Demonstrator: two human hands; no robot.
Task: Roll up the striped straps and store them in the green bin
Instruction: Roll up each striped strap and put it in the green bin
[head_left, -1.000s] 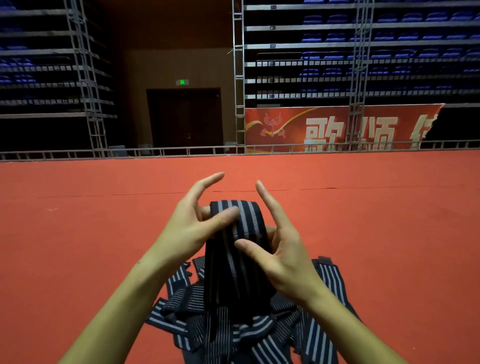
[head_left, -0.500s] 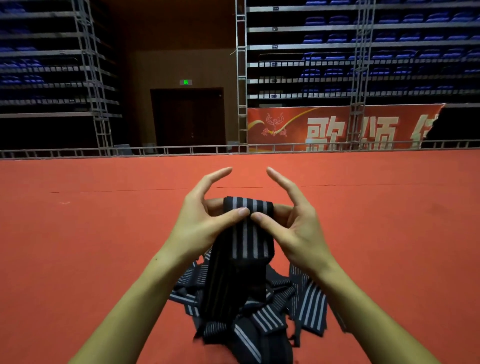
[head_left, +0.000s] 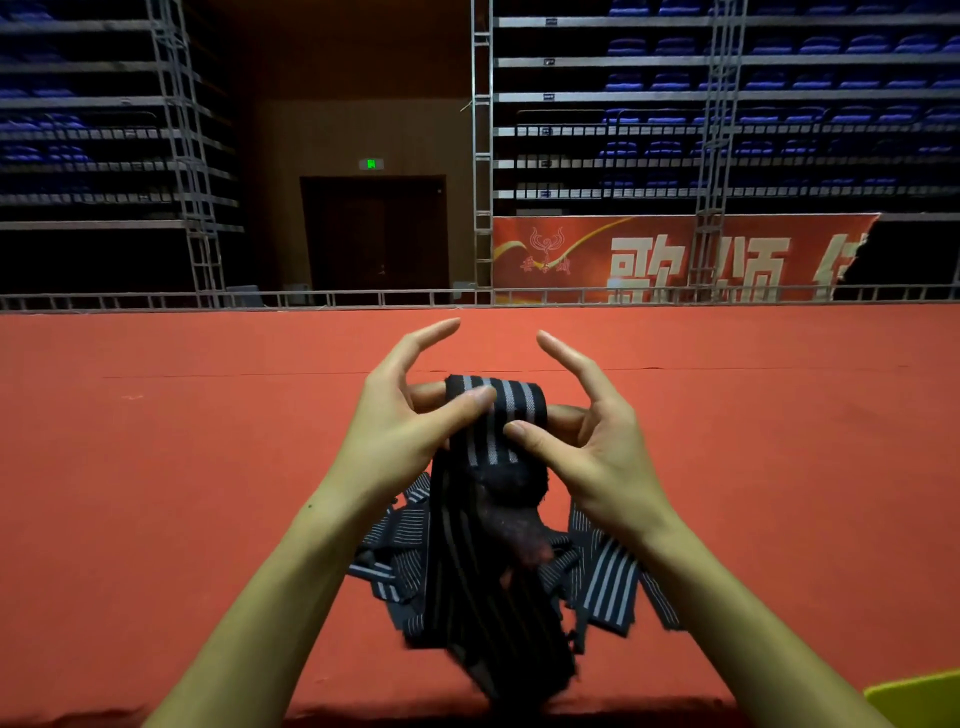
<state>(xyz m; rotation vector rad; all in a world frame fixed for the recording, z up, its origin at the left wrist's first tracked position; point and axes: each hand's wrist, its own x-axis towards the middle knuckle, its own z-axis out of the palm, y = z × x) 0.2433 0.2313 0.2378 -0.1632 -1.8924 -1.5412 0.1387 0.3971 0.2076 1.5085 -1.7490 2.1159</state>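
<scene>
I hold a black strap with grey stripes (head_left: 498, 410) up in front of me, its top end wound into a small roll. My left hand (head_left: 410, 421) pinches the roll's left side with thumb and fingers, index finger raised. My right hand (head_left: 582, 431) pinches the right side the same way. The strap's loose tail (head_left: 483, 597) hangs down between my forearms. Under it, a heap of more striped straps (head_left: 608, 582) lies on the red surface. A yellow-green corner, perhaps the bin (head_left: 919, 699), shows at the bottom right edge.
The red cloth-covered surface (head_left: 156, 467) stretches wide to both sides and ends at a metal rail (head_left: 363, 299). Beyond stand scaffold towers, blue seat rows, a dark door and a red banner (head_left: 649, 257).
The roll has turned a little further in my hands and the hanging tail has swung. The view has dropped slightly, so the yellow-green corner now shows.
</scene>
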